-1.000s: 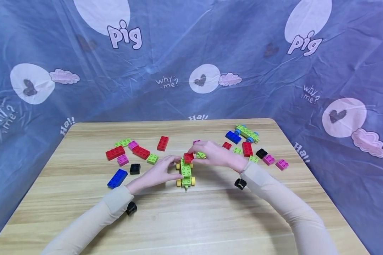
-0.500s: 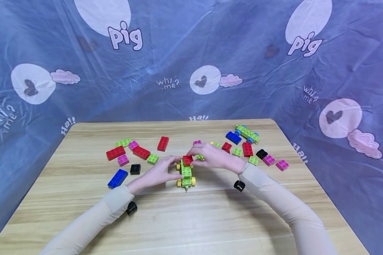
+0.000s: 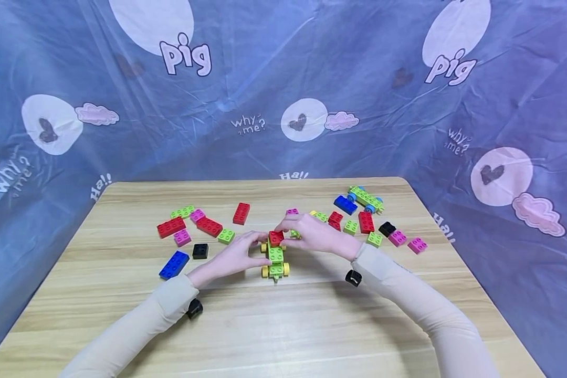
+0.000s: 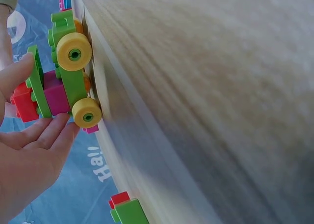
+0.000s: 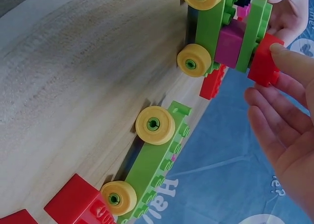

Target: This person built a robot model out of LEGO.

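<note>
A toy-brick car (image 3: 276, 271) with a green base and yellow wheels stands mid-table. On its base sits a pink brick (image 4: 56, 92), topped by a long green brick (image 5: 253, 35). My left hand (image 3: 236, 255) grips the build from the left, thumb at the green brick's near end and fingertips by the far end. From the right, my right hand (image 3: 317, 235) pinches a red brick (image 5: 264, 61) between thumb and fingers. This red brick lies right against the studs at the far end of the long green brick.
A second yellow-wheeled green base (image 5: 154, 167) stands behind my right hand. A blue-wheeled base (image 3: 366, 198) is at the back right, near a blue brick (image 3: 345, 205). Loose bricks lie on both sides, including a black brick (image 3: 200, 251) and a blue brick (image 3: 174, 264) at left.
My right hand has shifted slightly left and toward me with the red brick, which now lines up straighter with the green brick. The left hand stays in place.
</note>
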{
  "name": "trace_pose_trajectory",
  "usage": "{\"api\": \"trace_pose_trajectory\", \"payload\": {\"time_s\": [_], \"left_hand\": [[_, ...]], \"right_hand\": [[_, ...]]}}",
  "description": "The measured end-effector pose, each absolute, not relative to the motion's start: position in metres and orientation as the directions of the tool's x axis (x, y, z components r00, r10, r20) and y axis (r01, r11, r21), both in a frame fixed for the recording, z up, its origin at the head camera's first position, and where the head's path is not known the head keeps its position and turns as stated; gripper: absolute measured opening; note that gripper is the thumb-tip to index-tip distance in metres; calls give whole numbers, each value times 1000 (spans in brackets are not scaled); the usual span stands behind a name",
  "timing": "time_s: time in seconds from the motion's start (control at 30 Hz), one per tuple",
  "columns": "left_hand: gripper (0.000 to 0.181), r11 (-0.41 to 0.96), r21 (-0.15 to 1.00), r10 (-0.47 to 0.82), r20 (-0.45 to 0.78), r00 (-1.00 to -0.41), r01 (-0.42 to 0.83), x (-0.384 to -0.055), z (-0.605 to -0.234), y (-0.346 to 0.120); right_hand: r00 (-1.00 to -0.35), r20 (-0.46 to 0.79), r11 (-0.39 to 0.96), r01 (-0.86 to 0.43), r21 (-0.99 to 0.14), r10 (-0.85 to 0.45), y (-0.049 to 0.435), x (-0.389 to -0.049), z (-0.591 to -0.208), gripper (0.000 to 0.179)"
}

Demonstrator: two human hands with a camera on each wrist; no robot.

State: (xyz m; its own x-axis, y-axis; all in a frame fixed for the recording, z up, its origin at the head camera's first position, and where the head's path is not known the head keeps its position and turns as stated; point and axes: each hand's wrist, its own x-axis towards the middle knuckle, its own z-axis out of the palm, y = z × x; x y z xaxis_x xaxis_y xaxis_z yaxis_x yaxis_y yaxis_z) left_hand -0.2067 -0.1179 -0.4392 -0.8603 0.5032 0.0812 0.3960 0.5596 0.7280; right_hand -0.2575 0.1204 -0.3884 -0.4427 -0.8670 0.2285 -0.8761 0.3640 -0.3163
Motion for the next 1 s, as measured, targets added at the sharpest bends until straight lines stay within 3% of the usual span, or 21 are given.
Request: {"api": "trace_pose_trajectory", "payload": {"time_s": [1.0], "left_hand": [[67, 562, 725, 510, 76, -857, 398, -205, -437, -115]], "right_hand": [[-470, 218, 406, -869, -282, -855, 116, -255, -386, 27]]}}
